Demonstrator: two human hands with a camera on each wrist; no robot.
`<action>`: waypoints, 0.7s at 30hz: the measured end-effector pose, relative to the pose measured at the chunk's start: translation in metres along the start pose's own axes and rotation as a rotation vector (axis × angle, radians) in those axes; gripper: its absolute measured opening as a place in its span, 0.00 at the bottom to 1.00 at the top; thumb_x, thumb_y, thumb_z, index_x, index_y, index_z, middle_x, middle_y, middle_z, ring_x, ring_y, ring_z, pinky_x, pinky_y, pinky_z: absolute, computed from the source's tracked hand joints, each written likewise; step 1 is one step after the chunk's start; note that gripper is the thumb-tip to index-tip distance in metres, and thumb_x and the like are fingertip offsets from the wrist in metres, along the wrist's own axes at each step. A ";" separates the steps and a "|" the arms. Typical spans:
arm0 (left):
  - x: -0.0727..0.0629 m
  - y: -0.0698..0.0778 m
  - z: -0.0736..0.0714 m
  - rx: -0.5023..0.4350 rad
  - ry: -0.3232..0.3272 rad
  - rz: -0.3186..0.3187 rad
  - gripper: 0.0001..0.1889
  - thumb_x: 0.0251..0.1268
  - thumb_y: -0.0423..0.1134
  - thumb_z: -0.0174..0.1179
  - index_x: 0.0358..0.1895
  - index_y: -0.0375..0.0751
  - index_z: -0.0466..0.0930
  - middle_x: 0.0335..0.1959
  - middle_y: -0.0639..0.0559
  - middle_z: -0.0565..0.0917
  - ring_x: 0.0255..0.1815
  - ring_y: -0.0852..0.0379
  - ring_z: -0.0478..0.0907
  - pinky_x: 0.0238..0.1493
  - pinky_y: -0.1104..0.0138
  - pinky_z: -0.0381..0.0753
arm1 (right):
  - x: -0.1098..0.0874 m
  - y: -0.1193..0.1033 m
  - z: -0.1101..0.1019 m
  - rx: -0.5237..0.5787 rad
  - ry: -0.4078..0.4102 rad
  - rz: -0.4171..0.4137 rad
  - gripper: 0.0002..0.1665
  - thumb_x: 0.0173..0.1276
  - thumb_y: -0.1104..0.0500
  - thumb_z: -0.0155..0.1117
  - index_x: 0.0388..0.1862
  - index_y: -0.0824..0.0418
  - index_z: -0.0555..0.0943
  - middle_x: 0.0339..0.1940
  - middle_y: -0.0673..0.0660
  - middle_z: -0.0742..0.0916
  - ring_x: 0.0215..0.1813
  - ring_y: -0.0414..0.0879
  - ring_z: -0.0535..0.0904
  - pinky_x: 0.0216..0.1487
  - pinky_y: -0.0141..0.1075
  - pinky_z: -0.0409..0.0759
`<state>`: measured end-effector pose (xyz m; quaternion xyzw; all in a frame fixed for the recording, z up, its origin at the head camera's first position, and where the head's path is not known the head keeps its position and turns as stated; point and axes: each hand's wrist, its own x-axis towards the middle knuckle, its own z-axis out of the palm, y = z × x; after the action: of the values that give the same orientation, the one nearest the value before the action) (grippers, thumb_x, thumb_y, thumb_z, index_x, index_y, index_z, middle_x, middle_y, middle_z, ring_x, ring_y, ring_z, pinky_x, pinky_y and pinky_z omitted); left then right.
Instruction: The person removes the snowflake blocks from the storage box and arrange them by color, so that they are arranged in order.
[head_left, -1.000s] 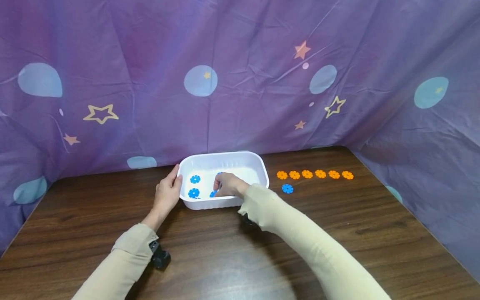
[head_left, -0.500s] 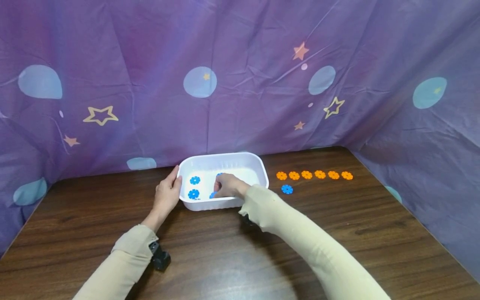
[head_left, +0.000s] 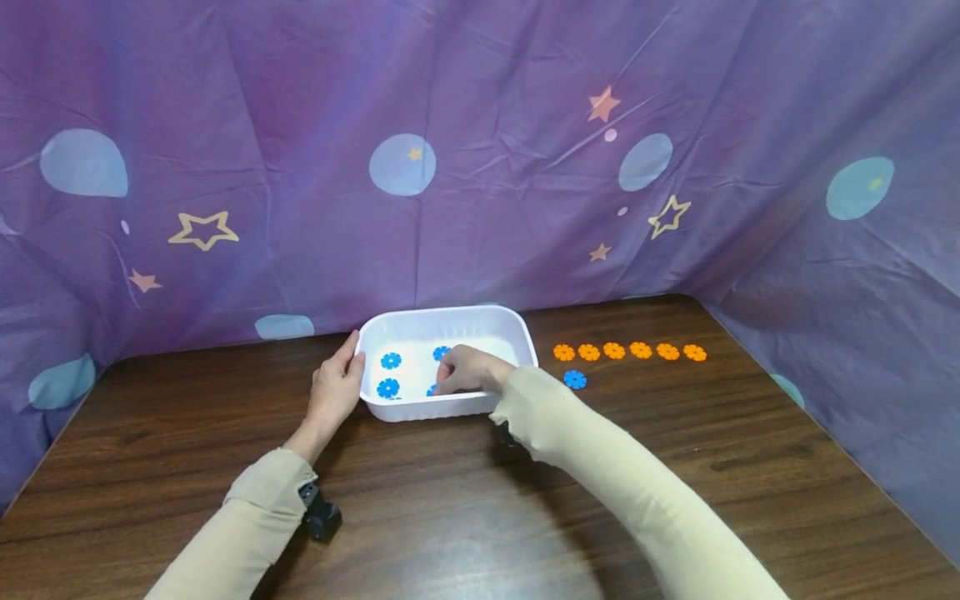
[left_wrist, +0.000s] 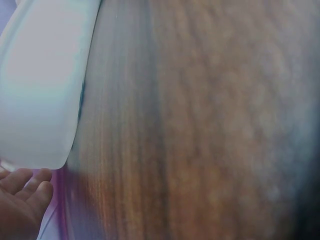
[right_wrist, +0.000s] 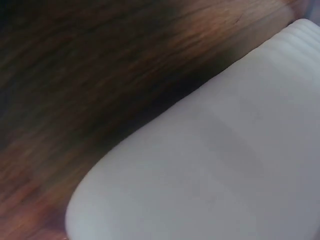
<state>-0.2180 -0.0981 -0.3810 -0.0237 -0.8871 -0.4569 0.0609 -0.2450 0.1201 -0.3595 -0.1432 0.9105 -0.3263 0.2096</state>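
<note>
A white plastic tray (head_left: 450, 408) stands at the back of the table. My left hand (head_left: 336, 385) holds its left end, thumb at the rim; in the left wrist view the fingers (left_wrist: 42, 192) lie against the end wall. Inside the tray my right hand (head_left: 468, 369) has its fingertips down on a blue snowflake disc (head_left: 432, 390), mostly hidden under them. Another blue disc (head_left: 442, 353) lies just behind that hand. Two more, a rear blue disc (head_left: 391, 361) and a front blue disc (head_left: 387, 388), lie at the tray's left, with an edge of one more behind the front wall.
Right of the tray, several orange snowflake discs (head_left: 614, 351) form a row on the brown table (head_left: 420, 517). A single blue disc (head_left: 575, 380) lies in front of the row's left end. A purple patterned cloth (head_left: 315, 167) hangs close behind the tray.
My right hand has shifted slightly right inside the tray, the blue disc under its fingertips moving with it. More of the rear blue disc shows. The left hand stays on the tray.
</note>
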 end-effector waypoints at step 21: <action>0.001 0.000 0.000 0.011 -0.006 -0.004 0.25 0.75 0.41 0.41 0.72 0.40 0.58 0.69 0.42 0.63 0.69 0.43 0.61 0.70 0.53 0.59 | -0.038 0.024 -0.050 0.582 0.161 0.091 0.08 0.64 0.66 0.61 0.37 0.67 0.72 0.22 0.52 0.79 0.19 0.37 0.74 0.24 0.28 0.80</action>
<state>-0.2190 -0.0982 -0.3813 -0.0228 -0.8899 -0.4519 0.0572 -0.2386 0.1798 -0.3299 -0.0099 0.7980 -0.5740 0.1834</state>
